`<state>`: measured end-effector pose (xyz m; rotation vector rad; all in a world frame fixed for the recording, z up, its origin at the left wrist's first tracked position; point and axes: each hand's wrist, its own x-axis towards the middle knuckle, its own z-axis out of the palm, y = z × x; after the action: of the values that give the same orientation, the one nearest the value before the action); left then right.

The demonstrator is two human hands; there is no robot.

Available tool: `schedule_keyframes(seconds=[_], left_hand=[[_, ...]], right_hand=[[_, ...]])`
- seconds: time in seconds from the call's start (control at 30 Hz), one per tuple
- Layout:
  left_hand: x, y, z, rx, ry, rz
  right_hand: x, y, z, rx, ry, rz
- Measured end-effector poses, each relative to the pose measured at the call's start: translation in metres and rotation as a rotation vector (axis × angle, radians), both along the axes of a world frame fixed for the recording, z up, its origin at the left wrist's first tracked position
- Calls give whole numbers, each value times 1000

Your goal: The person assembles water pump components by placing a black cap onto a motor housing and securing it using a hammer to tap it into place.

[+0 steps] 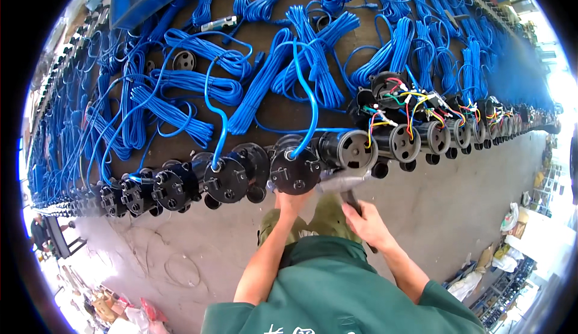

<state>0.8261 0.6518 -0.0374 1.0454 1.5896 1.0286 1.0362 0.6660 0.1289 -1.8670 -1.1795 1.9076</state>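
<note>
My left hand (293,201) reaches up under a round black end cap (295,170), which has a blue cable coming out of its top. Its fingers are mostly hidden behind the cap, so their grip does not show. My right hand (368,224) is closed round the dark handle of a hammer-like tool (350,199). The tool's pale silvery head is blurred and lies just right of the capped cylinder, below an open-ended black cylinder (356,150). I cannot make out whether the head touches either one.
Capped black cylinders (229,179) line the bench edge to the left. On the right, several open ones (404,143) trail coloured wires. Bundled blue cables (265,81) cover the brown bench, with a blue crate (141,0) at its far left. Grey floor (433,207) lies along the bench.
</note>
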Motion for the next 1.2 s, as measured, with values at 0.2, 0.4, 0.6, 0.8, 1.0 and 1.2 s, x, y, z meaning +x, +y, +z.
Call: schedule_keyframes(seconds=[0.2,0.4,0.6,0.8,1.0,1.2], left_hand=[[-6,-13,-5,2,-75,47],[-2,-10,-16,-114,72,43],[-18,-13,-16,-61,110,-80],[-16,-10,-3,-61,1,-53],[-11,2,8,-120,242,-174],[-11,-11,-29,-66,117,-3]], right_hand=[[19,9,57,33,86,-126],[25,19,65,42,227,-189],[18,27,73,66,254,-199],[25,16,48,-38,200,-103],[4,11,27,99,276,-179],[7,5,40,-102,186,-247]])
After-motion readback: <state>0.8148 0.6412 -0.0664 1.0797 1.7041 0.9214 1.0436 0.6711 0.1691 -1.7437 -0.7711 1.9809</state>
